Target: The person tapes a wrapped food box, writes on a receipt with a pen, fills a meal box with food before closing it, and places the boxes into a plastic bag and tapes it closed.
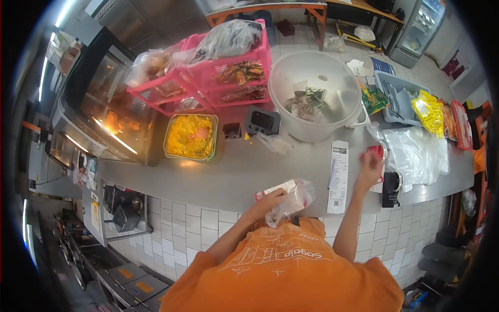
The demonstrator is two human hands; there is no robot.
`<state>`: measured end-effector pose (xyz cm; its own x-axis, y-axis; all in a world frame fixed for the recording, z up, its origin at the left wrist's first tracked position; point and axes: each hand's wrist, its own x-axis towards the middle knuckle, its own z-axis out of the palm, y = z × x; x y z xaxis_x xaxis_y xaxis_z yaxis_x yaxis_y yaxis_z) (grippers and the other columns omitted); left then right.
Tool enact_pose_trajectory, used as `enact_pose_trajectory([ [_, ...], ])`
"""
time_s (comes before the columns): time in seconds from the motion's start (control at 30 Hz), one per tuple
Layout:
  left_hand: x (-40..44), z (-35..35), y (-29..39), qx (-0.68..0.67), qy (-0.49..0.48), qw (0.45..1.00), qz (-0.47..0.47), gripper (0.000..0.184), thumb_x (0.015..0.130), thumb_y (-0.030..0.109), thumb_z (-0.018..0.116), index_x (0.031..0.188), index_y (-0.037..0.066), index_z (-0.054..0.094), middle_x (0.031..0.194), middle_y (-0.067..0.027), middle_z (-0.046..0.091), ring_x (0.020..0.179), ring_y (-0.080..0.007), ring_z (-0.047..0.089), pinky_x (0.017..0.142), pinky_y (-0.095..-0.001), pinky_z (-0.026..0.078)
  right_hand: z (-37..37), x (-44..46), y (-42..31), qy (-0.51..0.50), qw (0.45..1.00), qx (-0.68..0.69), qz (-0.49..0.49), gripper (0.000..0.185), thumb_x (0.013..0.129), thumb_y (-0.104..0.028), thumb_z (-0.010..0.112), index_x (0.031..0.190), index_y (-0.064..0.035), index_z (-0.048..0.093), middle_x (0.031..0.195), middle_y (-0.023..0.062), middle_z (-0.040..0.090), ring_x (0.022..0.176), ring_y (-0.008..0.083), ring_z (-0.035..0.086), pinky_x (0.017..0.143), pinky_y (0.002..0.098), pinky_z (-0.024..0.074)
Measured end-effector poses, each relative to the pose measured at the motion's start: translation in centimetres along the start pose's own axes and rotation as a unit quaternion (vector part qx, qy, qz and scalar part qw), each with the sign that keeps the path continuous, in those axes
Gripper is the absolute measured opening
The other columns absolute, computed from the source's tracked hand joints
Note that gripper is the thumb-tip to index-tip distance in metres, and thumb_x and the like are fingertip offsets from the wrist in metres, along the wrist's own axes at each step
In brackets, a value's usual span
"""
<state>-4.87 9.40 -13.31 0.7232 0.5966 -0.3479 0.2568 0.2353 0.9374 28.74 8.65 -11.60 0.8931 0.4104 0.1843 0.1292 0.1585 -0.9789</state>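
Note:
My left hand (pixel 274 201) is closed on a small white-and-red box (pixel 292 190) in a clear plastic bag, at the counter's front edge. Its fingers lie over the top of the box, and the loose end of the bag hangs toward my shirt. Over the right side of the counter, my right hand (pixel 370 169) has its fingers curled together beside a red object (pixel 378 152). Slight blur hides whether anything is in them. A black tape dispenser-like object (pixel 391 190) stands just right of that hand. Between my hands lies a long printed receipt (pixel 338 171).
A tub of yellow food (pixel 191 136) sits left, beside a glass warming cabinet (pixel 112 99). Behind stand pink crates (pixel 200 78) and a large translucent bucket (pixel 315 117). Clear plastic bags (pixel 416 156) and a grey-blue basket (pixel 395 86) with packets lie right.

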Motion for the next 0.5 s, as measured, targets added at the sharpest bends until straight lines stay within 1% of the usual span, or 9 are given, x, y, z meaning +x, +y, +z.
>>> enact_pose_trajectory([
  [0.03, 0.0, -0.5, 0.1, 0.091, -0.014, 0.992, 0.090, 0.021, 0.095, 0.014, 0.049, 0.107, -0.002, 0.056, 0.102, -0.0075, 0.057, 0.096, -0.0178, 0.054, 0.085, -0.0276, 0.044, 0.2, -4.4, -0.6, -0.038, 0.998, 0.031, 0.037, 0.009, 0.094, -0.008, 0.061, 0.098, -0.0004, 0.060, 0.081, 0.0045, 0.063, 0.071, 0.0112, 0.058, 0.069, 0.0251, 0.0493],
  [0.07, 0.0, -0.6, -0.2, 0.092, 0.004, 0.992, 0.086, 0.019, 0.091, 0.009, 0.053, 0.104, -0.002, 0.059, 0.101, -0.0102, 0.058, 0.097, -0.0209, 0.057, 0.086, -0.0291, 0.045, -0.1, -8.6, -0.4, -0.110, 0.992, 0.005, 0.068, 0.012, 0.094, -0.007, 0.060, 0.103, 0.0000, 0.061, 0.083, 0.0047, 0.064, 0.073, 0.0110, 0.059, 0.068, 0.0251, 0.0496],
  [0.1, -0.2, -0.8, -0.5, 0.089, -0.002, 0.992, 0.085, 0.019, 0.091, 0.009, 0.053, 0.104, -0.002, 0.059, 0.101, -0.0102, 0.058, 0.097, -0.0209, 0.057, 0.086, -0.0291, 0.045, 0.5, -12.9, -1.2, -0.169, 0.969, 0.001, 0.182, 0.016, 0.094, -0.008, 0.061, 0.108, -0.0004, 0.061, 0.088, 0.0050, 0.063, 0.077, 0.0111, 0.059, 0.072, 0.0255, 0.0503],
  [0.13, -0.3, -1.1, -0.7, 0.189, 0.002, 0.960, 0.205, 0.021, 0.087, 0.010, 0.056, 0.105, 0.000, 0.061, 0.101, -0.0100, 0.059, 0.097, -0.0213, 0.058, 0.085, -0.0299, 0.045, 0.0, -16.1, 0.7, -0.269, 0.952, -0.100, 0.108, 0.023, 0.086, -0.008, 0.068, 0.108, -0.0020, 0.061, 0.087, 0.0067, 0.067, 0.076, 0.0129, 0.063, 0.071, 0.0269, 0.0513],
  [0.2, 0.2, -1.8, 1.2, 0.401, 0.070, 0.801, 0.439, 0.024, 0.078, 0.012, 0.062, 0.101, 0.006, 0.067, 0.102, -0.0082, 0.062, 0.096, -0.0234, 0.062, 0.086, -0.0335, 0.046, -0.5, -18.8, 2.7, -0.385, 0.915, -0.058, 0.103, 0.030, 0.082, -0.009, 0.071, 0.110, -0.0033, 0.060, 0.088, 0.0080, 0.068, 0.079, 0.0163, 0.065, 0.072, 0.0286, 0.0517],
  [0.3, 0.7, -2.6, 2.0, 0.391, 0.034, 0.811, 0.434, 0.025, 0.074, 0.014, 0.063, 0.097, 0.007, 0.066, 0.100, -0.0068, 0.063, 0.097, -0.0244, 0.060, 0.089, -0.0370, 0.046, -0.2, -18.3, -1.3, -0.471, 0.875, -0.114, 0.002, 0.043, 0.079, -0.015, 0.073, 0.117, -0.0050, 0.056, 0.090, 0.0106, 0.068, 0.086, 0.0221, 0.067, 0.075, 0.0314, 0.0518],
  [0.37, 0.9, -3.5, 2.2, 0.379, 0.015, 0.842, 0.383, 0.020, 0.076, 0.012, 0.060, 0.094, 0.006, 0.064, 0.097, -0.0065, 0.063, 0.097, -0.0241, 0.060, 0.090, -0.0391, 0.046, 0.2, -18.2, -2.2, -0.485, 0.864, -0.118, 0.066, 0.050, 0.077, -0.018, 0.075, 0.121, -0.0069, 0.052, 0.093, 0.0105, 0.069, 0.088, 0.0227, 0.068, 0.077, 0.0325, 0.0517],
  [0.47, 2.6, -6.2, 3.8, 0.448, -0.087, 0.726, 0.515, 0.013, 0.078, 0.012, 0.059, 0.088, 0.005, 0.060, 0.091, -0.0070, 0.061, 0.096, -0.0240, 0.061, 0.086, -0.0377, 0.050, 1.2, -18.1, -1.1, -0.500, 0.859, -0.102, 0.023, 0.053, 0.077, -0.020, 0.076, 0.122, -0.0073, 0.050, 0.094, 0.0107, 0.070, 0.084, 0.0230, 0.069, 0.076, 0.0328, 0.0524],
  [0.5, 2.3, -6.7, 4.1, 0.448, -0.087, 0.726, 0.514, 0.013, 0.078, 0.012, 0.059, 0.088, 0.005, 0.060, 0.091, -0.0070, 0.061, 0.096, -0.0240, 0.061, 0.086, -0.0377, 0.050, 2.0, -17.9, -1.5, -0.523, 0.843, -0.127, 0.007, 0.052, 0.077, -0.019, 0.074, 0.122, -0.0078, 0.050, 0.095, 0.0109, 0.070, 0.085, 0.0236, 0.069, 0.077, 0.0331, 0.0526],
])
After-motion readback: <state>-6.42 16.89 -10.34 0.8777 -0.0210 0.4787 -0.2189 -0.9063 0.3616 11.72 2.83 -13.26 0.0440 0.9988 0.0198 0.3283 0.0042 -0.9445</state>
